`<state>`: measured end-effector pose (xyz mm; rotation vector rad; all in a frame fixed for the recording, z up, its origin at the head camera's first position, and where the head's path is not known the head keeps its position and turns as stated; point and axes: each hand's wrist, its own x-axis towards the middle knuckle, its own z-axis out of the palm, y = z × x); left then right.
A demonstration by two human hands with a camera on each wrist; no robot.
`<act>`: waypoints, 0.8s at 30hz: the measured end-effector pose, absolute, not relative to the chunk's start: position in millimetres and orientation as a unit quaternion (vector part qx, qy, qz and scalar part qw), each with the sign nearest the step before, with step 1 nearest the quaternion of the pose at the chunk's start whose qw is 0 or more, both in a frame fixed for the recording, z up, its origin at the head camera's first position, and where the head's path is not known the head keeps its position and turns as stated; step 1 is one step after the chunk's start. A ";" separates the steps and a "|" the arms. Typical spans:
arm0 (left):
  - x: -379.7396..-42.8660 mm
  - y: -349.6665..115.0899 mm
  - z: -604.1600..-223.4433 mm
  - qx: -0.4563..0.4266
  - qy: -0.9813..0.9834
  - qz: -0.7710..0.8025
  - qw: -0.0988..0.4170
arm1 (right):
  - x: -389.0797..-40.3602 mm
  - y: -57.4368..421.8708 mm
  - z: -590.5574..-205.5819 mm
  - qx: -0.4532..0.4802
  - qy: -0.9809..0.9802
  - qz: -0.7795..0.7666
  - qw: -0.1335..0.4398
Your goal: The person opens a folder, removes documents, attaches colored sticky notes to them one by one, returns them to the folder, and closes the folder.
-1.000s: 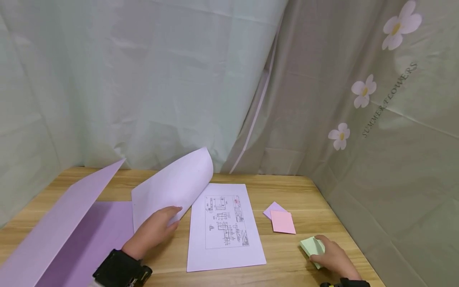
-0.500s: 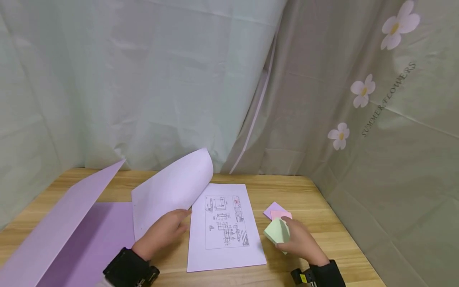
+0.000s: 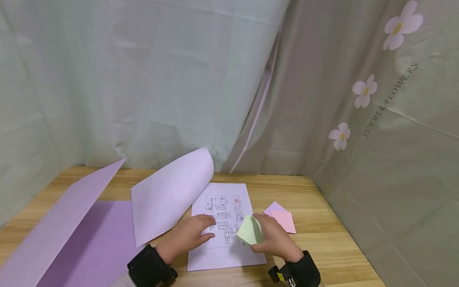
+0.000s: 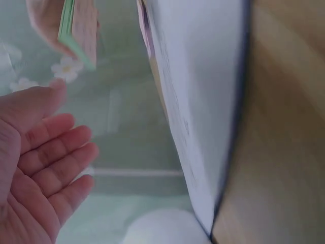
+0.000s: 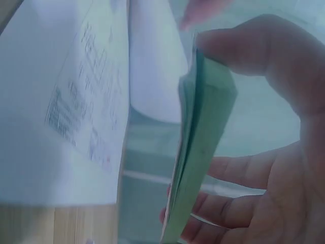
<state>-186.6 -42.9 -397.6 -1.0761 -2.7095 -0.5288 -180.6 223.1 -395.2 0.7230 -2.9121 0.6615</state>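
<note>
In the head view my right hand (image 3: 277, 239) grips a pale green sticky-note pad (image 3: 247, 230), thumb on the near side and fingers on the far side. The right wrist view shows the pad (image 5: 210, 127) edge-on, its sheets slightly parted along one side. Its underside looks pinkish in the left wrist view. My left hand (image 3: 188, 235) is over the left part of a printed drawing sheet (image 3: 226, 257), fingers apart and holding nothing. From the left wrist view, the palm of the left hand (image 4: 40, 162) faces the pad, a gap between them.
Left of the drawing, a curled white sheet (image 3: 172, 187) rises from an opened purple folder (image 3: 97, 235). Pink (image 3: 285, 221) and purple (image 3: 274, 207) square notes overlap on the wooden table (image 3: 322, 223) at right. Curtains (image 3: 161, 87) stand behind and at the sides.
My right hand has carried the green pad leftward from the table's right side, past the pink notes, to above the drawing. The left hand has moved right, off the curled sheet.
</note>
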 end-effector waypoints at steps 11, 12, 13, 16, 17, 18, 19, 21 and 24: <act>-182.8 -21.1 -401.8 -0.455 -0.858 -0.200 0.130 | -182.1 194.5 -398.5 0.272 -0.939 0.208 0.010; -182.5 -20.2 -401.9 -0.457 -0.857 -0.201 0.130 | -182.3 193.0 -399.0 0.274 -0.940 0.205 0.010; -182.2 -19.3 -402.3 -0.457 -0.857 -0.202 0.128 | -182.3 191.8 -399.5 0.275 -0.940 0.203 0.007; -181.9 -17.7 -403.8 -0.458 -0.858 -0.199 0.124 | -182.2 189.2 -400.4 0.274 -0.941 0.200 -0.003; -181.9 -17.4 -404.0 -0.458 -0.858 -0.197 0.124 | -182.1 188.6 -400.5 0.273 -0.941 0.200 -0.006; -181.9 -17.0 -404.2 -0.459 -0.858 -0.198 0.122 | -181.9 188.1 -400.4 0.273 -0.941 0.200 -0.006; -181.8 -16.8 -404.2 -0.458 -0.858 -0.199 0.119 | -181.7 187.6 -400.5 0.273 -0.941 0.198 -0.005; -181.8 -16.4 -403.8 -0.458 -0.860 -0.198 0.111 | -181.2 186.9 -400.3 0.275 -0.942 0.193 -0.001; -181.5 -15.9 -402.9 -0.452 -0.865 -0.196 0.093 | -180.1 185.9 -399.7 0.275 -0.942 0.192 0.001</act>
